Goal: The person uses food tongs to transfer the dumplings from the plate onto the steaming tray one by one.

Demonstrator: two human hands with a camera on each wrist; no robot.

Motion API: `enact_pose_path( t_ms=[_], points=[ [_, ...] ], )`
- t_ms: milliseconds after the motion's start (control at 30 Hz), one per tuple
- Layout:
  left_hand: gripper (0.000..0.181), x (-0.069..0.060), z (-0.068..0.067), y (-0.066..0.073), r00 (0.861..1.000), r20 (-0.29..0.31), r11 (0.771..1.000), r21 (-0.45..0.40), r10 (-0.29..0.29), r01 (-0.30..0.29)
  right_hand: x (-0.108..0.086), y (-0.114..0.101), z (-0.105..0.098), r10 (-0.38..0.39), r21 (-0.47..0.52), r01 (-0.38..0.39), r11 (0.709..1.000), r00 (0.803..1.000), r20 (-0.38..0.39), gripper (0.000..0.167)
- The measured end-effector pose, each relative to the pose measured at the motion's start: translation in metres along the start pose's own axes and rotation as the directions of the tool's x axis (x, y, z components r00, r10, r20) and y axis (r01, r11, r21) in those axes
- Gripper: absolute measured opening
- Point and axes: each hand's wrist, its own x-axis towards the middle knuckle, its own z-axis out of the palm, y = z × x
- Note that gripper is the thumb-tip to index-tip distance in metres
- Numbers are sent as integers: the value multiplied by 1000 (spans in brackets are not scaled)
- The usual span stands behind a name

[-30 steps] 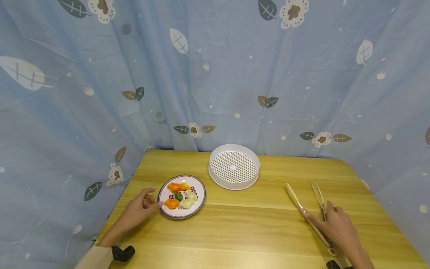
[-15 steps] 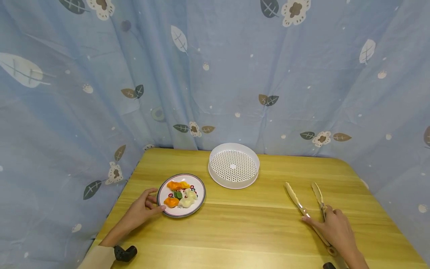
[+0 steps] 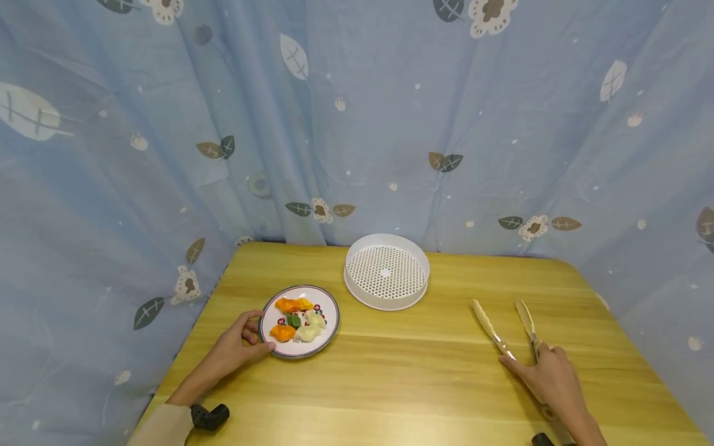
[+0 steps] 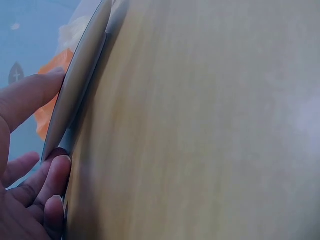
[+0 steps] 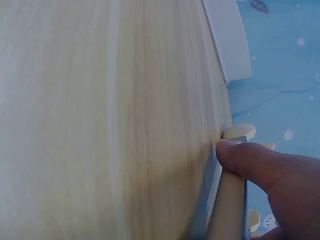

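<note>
At the left in the head view, a round plate [image 3: 330, 313] bears orange, yellow and whitish dumpling-shaped pieces and a green one. My left hand [image 3: 231, 352] pinches its left rim. The left wrist view shows the thumb [image 4: 37, 95] over the rim and fingers curled at its underside [image 4: 77, 87]. On the right, my right hand [image 3: 556, 381] grips spread tongs [image 3: 504, 348] with pale scalloped tips, thumb on one arm and fingers at the other. The right wrist view has that thumb [image 5: 257, 162] on a tong arm [image 5: 228, 205]; the other fingers are mostly hidden.
A white round tray with a perforated bottom [image 3: 387, 302] stands at the back middle of the wooden table [image 3: 390, 384]. Its wall [image 5: 230, 42] also appears in the right wrist view. A blue patterned curtain [image 3: 368, 136] hangs behind and around the table.
My left hand has closed onto the plate's rim, thumb coming over the edge. My right thumb has shifted slightly along the tongs. The head view has shifted a little.
</note>
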Motion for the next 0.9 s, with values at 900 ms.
enact_pose_path(
  t_ms=[900],
  points=[
    [84, 5, 1, -3, 1000, 13, 998, -62, -24, 25, 12, -32, -12, -115, 117, 133, 984, 983, -145, 75]
  ],
)
